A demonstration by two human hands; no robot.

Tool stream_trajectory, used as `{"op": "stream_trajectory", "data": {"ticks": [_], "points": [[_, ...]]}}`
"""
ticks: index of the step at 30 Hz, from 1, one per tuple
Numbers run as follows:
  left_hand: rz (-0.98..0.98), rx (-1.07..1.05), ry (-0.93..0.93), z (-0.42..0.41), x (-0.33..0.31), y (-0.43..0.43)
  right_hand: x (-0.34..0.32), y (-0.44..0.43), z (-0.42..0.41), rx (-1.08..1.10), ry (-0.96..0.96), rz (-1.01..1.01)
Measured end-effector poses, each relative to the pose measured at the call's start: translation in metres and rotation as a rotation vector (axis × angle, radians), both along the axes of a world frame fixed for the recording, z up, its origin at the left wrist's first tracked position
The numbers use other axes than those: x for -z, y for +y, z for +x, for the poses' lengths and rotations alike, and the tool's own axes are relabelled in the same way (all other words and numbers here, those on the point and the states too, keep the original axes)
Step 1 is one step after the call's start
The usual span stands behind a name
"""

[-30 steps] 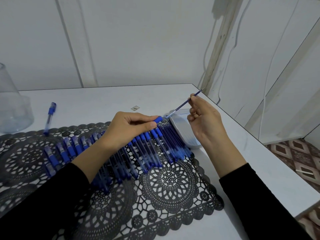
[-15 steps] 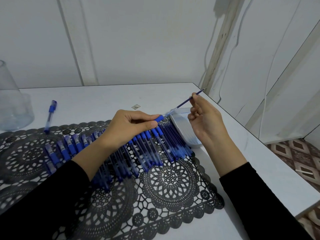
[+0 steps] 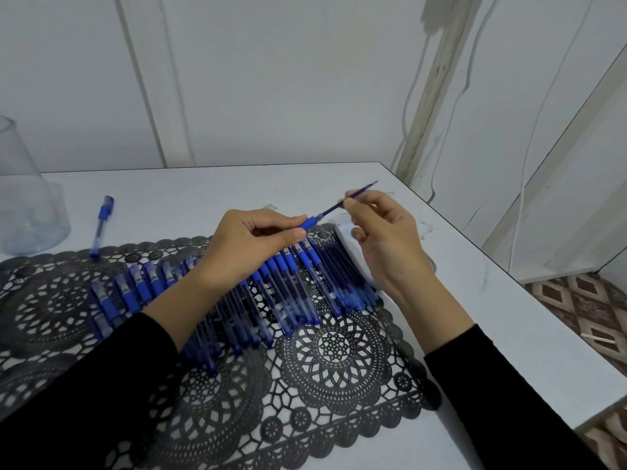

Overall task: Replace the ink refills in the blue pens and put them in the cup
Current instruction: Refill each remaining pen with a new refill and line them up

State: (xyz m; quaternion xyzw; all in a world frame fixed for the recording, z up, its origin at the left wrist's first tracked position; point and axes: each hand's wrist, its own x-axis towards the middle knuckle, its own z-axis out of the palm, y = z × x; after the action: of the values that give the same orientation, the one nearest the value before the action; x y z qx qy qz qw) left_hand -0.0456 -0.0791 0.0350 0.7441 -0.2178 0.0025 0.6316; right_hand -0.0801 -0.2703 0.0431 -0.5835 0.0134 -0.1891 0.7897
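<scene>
The right hand [image 3: 386,242], centre-right of the frame, pinches a thin blue refill [image 3: 334,208] between thumb and forefinger, with its other fingers loosely curled. The refill's long axis runs diagonally: tip up and right, lower end meeting the mouth of a pen [image 3: 307,223]. The left hand [image 3: 251,247], just left of centre, is curled round that pen's barrel, and only the blue grip end shows. The pen thus lies down and left of the right hand, on the refill's own line, so I judge any slide must follow that diagonal. Below the hands, a row of blue pens [image 3: 281,293] lies on a black lace mat [image 3: 339,351] on the worktop [image 3: 475,317]. The cup [image 3: 27,205] stands at the far left edge, well apart and nearer the left hand.
</scene>
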Motion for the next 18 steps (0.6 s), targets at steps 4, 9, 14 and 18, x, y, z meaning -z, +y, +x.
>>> {"op": "stream_trajectory", "data": {"ticks": [4, 9, 14, 18], "points": [[-0.006, 0.0, -0.033, -0.0003, -0.0042, 0.0022, -0.0006, 0.0077, -0.0049, -0.068, -0.016, -0.112], [-0.005, 0.006, -0.028, 0.0017, -0.0034, 0.0036, -0.0001, 0.0063, -0.0062, -0.039, -0.072, -0.166], [-0.005, 0.035, -0.027, 0.0035, -0.0036, 0.0044, 0.0008, 0.0043, -0.0061, -0.036, -0.098, -0.132], [0.004, 0.041, -0.034, 0.0043, -0.0044, 0.005, 0.0004, 0.0053, -0.0084, -0.095, -0.095, -0.12]]}}
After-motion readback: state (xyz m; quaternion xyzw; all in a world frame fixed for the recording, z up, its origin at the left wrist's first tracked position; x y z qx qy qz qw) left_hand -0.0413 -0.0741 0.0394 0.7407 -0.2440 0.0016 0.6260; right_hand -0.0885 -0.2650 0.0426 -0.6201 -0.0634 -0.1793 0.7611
